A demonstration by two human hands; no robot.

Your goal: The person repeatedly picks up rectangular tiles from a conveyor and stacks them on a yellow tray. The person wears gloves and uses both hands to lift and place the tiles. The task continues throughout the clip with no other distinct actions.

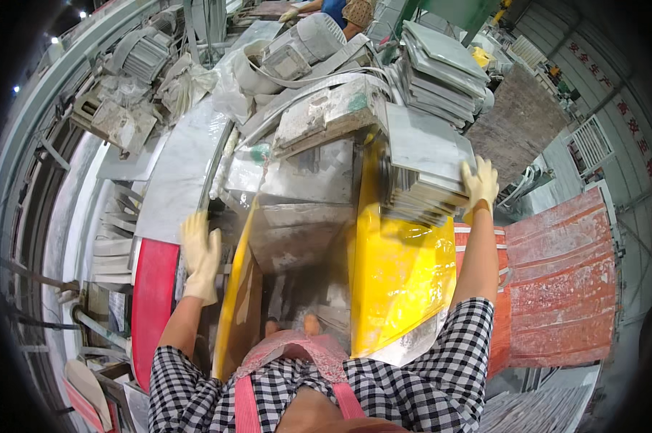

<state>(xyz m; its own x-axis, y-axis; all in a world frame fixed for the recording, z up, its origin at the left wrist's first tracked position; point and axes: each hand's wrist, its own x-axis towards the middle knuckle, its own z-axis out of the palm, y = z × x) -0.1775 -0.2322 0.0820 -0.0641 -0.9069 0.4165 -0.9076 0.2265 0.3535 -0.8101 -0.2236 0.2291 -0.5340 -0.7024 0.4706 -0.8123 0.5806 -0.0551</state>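
Observation:
My right hand (479, 184), in a pale cream glove, lies against the right edge of a stack of grey-white stone tiles (428, 144). Its fingers are spread and reach onto the top tile's edge. The lower tiles of that stack look blurred. On the left, my left hand (201, 249), gloved likewise, has its fingers stretched upward and holds nothing. It is beside the lower end of a long, wet grey-white marble slab (185, 166); whether it touches the slab I cannot tell.
A saw-like machine with a motor (304, 47) stands ahead. Beyond the right stack rises another tile stack (445, 61). Wet yellow sheeting (405, 278), a red panel (155, 303) and orange sheeting (561, 281) flank me. A person in blue (335, 11) is at the far end.

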